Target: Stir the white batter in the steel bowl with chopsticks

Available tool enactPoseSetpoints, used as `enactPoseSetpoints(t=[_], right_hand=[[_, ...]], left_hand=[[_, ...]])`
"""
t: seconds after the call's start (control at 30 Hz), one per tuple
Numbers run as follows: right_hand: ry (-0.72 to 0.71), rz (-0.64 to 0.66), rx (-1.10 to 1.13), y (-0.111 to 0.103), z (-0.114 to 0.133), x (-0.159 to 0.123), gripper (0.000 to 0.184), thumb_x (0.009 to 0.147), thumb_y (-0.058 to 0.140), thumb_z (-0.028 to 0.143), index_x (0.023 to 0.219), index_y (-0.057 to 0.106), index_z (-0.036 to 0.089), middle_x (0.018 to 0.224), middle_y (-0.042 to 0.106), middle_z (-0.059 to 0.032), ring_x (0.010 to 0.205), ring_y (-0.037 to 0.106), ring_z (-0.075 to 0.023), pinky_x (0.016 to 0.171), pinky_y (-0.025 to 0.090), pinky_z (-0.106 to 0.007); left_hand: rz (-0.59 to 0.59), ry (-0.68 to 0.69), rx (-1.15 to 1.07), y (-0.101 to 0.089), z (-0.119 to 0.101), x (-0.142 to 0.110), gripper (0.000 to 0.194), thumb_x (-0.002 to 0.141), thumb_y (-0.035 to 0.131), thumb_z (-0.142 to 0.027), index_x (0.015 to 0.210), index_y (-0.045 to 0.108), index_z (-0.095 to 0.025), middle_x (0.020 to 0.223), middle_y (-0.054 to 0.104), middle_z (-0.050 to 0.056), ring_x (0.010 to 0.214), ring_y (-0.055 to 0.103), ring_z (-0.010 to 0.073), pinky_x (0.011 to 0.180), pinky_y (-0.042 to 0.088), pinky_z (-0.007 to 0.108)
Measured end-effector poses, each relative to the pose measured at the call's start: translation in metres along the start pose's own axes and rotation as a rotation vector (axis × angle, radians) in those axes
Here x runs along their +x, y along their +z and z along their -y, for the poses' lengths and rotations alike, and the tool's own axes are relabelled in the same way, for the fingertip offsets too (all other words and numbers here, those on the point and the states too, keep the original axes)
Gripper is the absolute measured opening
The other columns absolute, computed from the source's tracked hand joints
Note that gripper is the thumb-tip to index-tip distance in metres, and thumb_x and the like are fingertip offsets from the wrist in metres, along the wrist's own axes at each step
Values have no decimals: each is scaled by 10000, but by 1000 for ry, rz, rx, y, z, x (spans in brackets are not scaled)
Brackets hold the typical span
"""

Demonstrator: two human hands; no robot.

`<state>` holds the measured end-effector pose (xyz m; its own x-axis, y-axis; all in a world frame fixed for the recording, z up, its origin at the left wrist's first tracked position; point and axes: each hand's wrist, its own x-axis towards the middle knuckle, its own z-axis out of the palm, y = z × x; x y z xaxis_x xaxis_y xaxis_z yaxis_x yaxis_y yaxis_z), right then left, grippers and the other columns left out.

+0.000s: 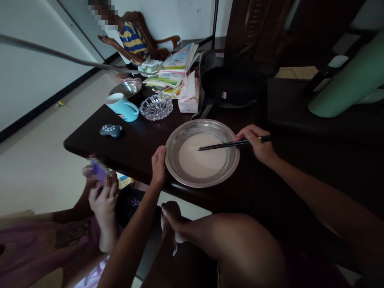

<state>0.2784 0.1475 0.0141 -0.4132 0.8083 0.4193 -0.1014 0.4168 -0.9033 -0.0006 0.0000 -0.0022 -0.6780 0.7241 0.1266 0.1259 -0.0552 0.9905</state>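
A wide metal bowl (203,182) stands on the dark table, with a pale, milky batter-like liquid (199,160) inside it. My left hand (159,165) grips the bowl's left rim, its fingers closed against the side. In my right hand (257,143) is a pair of dark chopsticks (223,145), held together in a closed grip at the bowl's right edge. Their tips reach over the middle of the liquid; whether they dip into it is hard to tell.
Behind the bowl on the table (144,148) are a light-blue mug (121,107), a glass dish (156,108), a tissue pack (189,96), books (177,64) and a grey game-controller-like object (111,130). A person (105,200) sits at left; another (132,40) sits beyond. A green cylinder (345,84) stands right.
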Motion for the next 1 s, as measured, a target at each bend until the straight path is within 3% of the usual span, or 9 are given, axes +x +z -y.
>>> enactPoseSetpoints(t=[0.1,0.23,0.3,0.4,0.53,0.6,0.7,0.87,1.0], right_hand=[[32,-40,95,-1,-2,1,335,906,540,508,780,673,228,614,680,2,545,660,-154,556,528,-299],[-9,94,-29,0,0,1,336,897,562,496,753,703,226,709,710,-18,700,693,-171,677,551,-317],[-27,44,-47,0,0,1,337,897,564,492,743,700,225,715,712,-19,710,691,-172,689,548,-321],[6,-39,64,0,0,1,349,908,534,509,763,672,224,622,681,-5,569,658,-162,564,521,-309],[-21,84,-29,1,2,0,338,905,554,484,737,692,225,691,702,-17,663,673,-163,639,533,-311],[-41,45,-64,1,2,0,332,906,560,473,730,697,227,717,705,-19,703,679,-164,678,535,-313],[-13,-62,40,-1,1,0,338,917,532,488,751,675,229,636,670,-1,593,659,-158,592,520,-309],[-68,78,-74,1,2,-2,342,921,539,453,714,698,233,710,696,-22,688,659,-169,668,520,-330],[-75,-50,-17,0,1,-1,342,924,532,458,711,674,232,650,667,-7,623,642,-160,607,507,-317]], left_hand=[[2,11,6,1,-1,0,438,834,612,-463,573,393,-189,597,318,-40,563,295,99,521,328,212],[-5,22,14,1,-1,0,448,833,614,-467,574,376,-190,597,310,-40,565,289,101,518,322,211],[1,17,10,1,-1,0,448,833,611,-479,578,383,-189,597,314,-40,564,289,100,516,321,212],[5,11,7,1,-2,-1,454,828,615,-488,574,386,-190,594,316,-40,560,291,100,513,319,215],[2,11,26,2,-5,-1,462,830,620,-480,564,375,-191,585,306,-40,554,285,101,509,318,218],[5,17,28,2,-6,-1,463,833,616,-478,563,374,-190,581,305,-41,553,284,101,511,320,217],[8,21,17,2,-5,-1,460,833,613,-483,563,383,-189,581,315,-41,554,289,100,514,322,217],[-1,14,6,0,-1,1,458,830,621,-474,560,385,-189,579,315,-41,550,293,101,512,319,219],[9,18,-5,-1,1,1,453,834,615,-477,572,385,-189,588,308,-42,553,281,99,508,308,215]])
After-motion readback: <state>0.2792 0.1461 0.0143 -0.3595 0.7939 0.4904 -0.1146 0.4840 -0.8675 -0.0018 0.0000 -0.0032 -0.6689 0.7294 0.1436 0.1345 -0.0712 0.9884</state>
